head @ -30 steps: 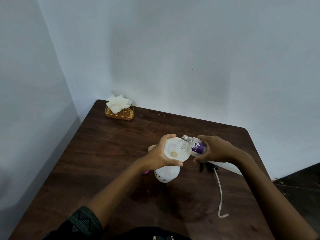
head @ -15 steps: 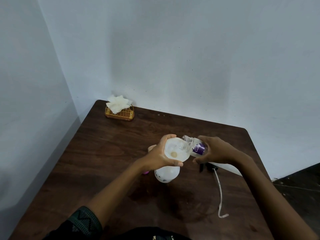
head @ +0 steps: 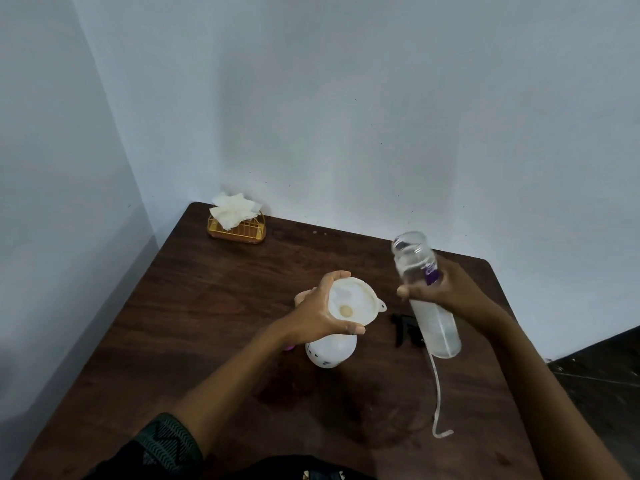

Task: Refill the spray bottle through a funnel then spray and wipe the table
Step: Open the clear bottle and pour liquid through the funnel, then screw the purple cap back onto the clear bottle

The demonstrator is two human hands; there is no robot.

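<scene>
Place: a plain room, most likely in a home; no shop, lab or workshop fittings show
Walls: two pale, bare painted surfaces meeting in a corner; a few small dark specks on them
Worktop: dark brown wood with rounded corners, set into that corner
Household touch: a gold wire holder stuffed with paper napkins, at the far left corner
Floor: dark, at the right edge

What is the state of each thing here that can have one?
funnel: seated on the spray bottle, held by the left hand.
spray bottle: standing, head off.
clear bottle: uncapped, mouth up, gripped by the right hand.
spray head: lying on the table.
tissue holder: upright, with tissues.
</scene>
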